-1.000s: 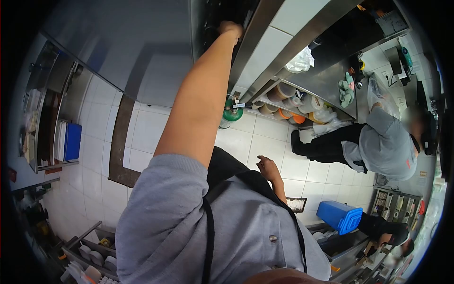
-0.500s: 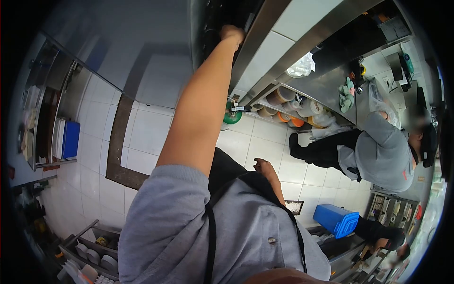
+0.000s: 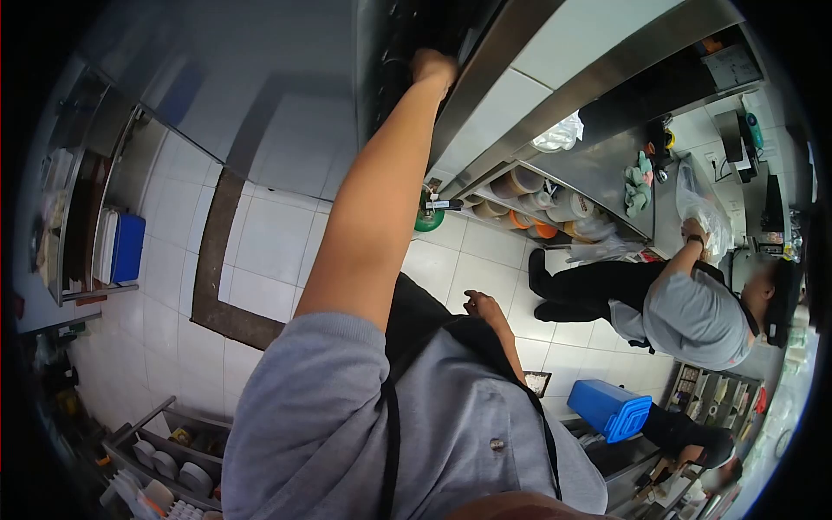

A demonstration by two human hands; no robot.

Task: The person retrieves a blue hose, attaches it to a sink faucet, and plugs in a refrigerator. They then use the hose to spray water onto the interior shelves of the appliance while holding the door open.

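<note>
My left arm stretches away from me. At its end, my left hand (image 3: 432,68) is in a dark gap beside a steel edge (image 3: 485,65), next to a large grey panel (image 3: 243,78). Its fingers are mostly hidden, and what they touch is unclear. My right hand (image 3: 483,305) hangs low over the tiled floor, fingers loosely bent and apart, with nothing visible in it. A green gas cylinder (image 3: 428,218) stands on the floor near my left forearm.
A co-worker (image 3: 685,303) at the right has a hand on a clear plastic bag (image 3: 704,212) at a steel counter (image 3: 598,156). Tubs (image 3: 568,205) fill the shelf below. Another person (image 3: 693,442) is beyond a blue bin (image 3: 609,409). Shelving (image 3: 87,208) stands left.
The co-worker has turned, and their arm now reaches to the plastic bag. The view has shifted slightly. My left hand is still in the dark gap, and my right hand has barely moved.
</note>
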